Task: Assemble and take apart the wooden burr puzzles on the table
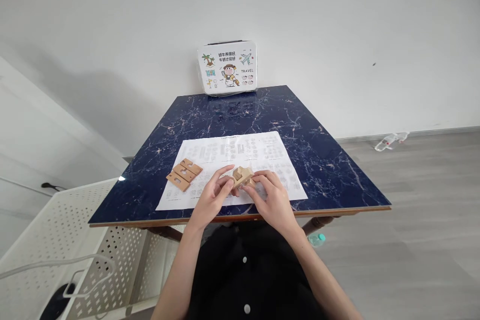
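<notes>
Between my two hands is a light wooden block puzzle (243,176), made of interlocking notched pieces. My left hand (215,192) is closed on its left side, thumb in front. From the right, my right hand (272,195) grips it with thumb and fingers. The puzzle is just above a printed paper sheet (195,147) covered with small grey diagrams. To the left of my left hand, several flat brown wooden pieces (183,174) with cut-out holes and dark markings lie side by side on the sheet. My fingers partly hide the puzzle.
The sheet lies on a dark blue marbled table (232,115) with a wooden front edge. A white cartoon-printed case (228,67) leans against the wall at the back. White perforated baskets (75,220) stand at left. Plastic bottles (386,142) lie on the floor at right.
</notes>
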The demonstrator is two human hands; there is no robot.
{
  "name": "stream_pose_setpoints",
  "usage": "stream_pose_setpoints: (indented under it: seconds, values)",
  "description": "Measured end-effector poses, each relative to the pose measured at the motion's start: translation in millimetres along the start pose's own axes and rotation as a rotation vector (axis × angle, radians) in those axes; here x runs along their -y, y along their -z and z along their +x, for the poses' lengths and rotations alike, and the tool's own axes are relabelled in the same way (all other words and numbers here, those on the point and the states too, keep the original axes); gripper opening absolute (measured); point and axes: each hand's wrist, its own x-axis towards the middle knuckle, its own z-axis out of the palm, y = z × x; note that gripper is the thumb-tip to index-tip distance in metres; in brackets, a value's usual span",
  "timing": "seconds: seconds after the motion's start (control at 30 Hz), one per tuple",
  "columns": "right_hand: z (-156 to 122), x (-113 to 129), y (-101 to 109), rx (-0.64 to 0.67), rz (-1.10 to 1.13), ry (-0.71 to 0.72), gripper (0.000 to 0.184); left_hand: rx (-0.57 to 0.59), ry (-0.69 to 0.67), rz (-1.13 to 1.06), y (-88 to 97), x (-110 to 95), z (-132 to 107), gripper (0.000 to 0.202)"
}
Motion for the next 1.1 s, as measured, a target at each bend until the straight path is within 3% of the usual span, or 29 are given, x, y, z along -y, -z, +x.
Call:
stream_pose_setpoints:
  seconds: [0.57, 0.87, 1.1]
  values:
    - [0.8, -4.2, -1.4, 0.029, -0.036, 0.003, 0.017, 0.126, -0.008, -0.08, 7.3, 10.9, -2.4, 0.043]
    - [2.3, -3.3, -1.7, 0.049, -0.044, 0.009, 0.019, 0.098, 0.025, -0.007, 4.8, 5.2, -3.1, 0.046]
    - [2.6, -1.7, -4.2, -0.013, -0.085, 0.002, 0.019, 0.075, -0.035, 0.07, 1.7, 3.2, -3.3, 0.044]
